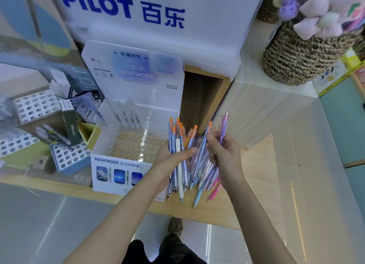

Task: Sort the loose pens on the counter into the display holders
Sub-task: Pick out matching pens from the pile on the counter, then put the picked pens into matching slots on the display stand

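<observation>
A person is standing at a wooden worktop (256, 165) in a stationery shop, sorting pens just to the right of a white PATHFINDER display holder (118, 173). The left hand (173, 155) is clasping a thick bundle of pens (179, 173), its grip clenched round the barrels with the thumb lying across the front. The orange-capped ends are fanning upward and the tips are pointing down at the worktop's front edge; whether they are touching it cannot be told. The right hand (227, 151), just right of the bundle, is pinching a single purple pen (224, 123) between thumb and fingers, holding it upright and slightly apart from the rest. The sorting appears to be at an early stage. The holder's clear grid of round holes is showing mostly empty, with only a few pale pens (126, 113) leaning at its back, while nearly all the stock is sitting in the left hand's grip. No loose pens are showing flat on the worktop to the holder's right. To the holder's left, a blue perforated holder (69, 157) is standing with most of its holes unfilled. Behind the holder, a large white PILOT box (138, 13) is looming. Most of the work looks yet to be done: each pen in the bundle is awaiting a hole.
</observation>
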`<state>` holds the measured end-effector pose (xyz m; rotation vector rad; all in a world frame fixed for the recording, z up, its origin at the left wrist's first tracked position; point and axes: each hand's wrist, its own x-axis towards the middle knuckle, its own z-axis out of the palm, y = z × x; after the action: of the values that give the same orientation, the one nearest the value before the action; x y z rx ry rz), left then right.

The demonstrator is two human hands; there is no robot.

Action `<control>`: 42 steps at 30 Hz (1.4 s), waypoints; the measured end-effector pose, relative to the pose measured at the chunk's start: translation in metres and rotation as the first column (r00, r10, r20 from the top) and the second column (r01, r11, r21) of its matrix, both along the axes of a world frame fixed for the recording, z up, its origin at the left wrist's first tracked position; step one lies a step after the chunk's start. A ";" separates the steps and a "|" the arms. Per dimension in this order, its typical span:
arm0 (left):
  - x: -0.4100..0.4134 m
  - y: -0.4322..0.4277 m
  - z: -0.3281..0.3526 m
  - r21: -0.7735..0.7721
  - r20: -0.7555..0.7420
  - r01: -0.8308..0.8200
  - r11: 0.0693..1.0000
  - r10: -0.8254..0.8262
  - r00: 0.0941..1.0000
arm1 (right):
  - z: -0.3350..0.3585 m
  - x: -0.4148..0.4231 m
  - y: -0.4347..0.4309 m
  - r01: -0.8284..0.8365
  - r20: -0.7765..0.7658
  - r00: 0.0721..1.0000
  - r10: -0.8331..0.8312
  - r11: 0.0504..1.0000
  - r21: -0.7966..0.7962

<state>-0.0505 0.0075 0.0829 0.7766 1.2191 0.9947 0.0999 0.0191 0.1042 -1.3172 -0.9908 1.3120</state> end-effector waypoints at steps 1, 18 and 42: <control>-0.008 -0.003 0.007 0.020 0.011 0.001 1.000 -0.002 1.000 | 0.009 -0.012 -0.003 -0.018 -0.023 1.000 0.018 1.000 0.004; -0.300 -0.123 0.063 0.141 -0.006 -0.269 0.953 0.272 0.962 | 0.070 -0.316 -0.086 -0.368 -0.044 0.928 0.370 0.929 0.045; -0.664 -0.139 0.068 0.224 -0.128 -0.657 0.720 0.690 0.713 | 0.077 -0.696 -0.037 -0.612 0.097 0.789 0.606 0.765 0.201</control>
<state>-0.7143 -0.1314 0.1505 0.5569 1.6756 1.6697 -0.5965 -0.0175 0.1815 -0.8570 -1.6282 1.6005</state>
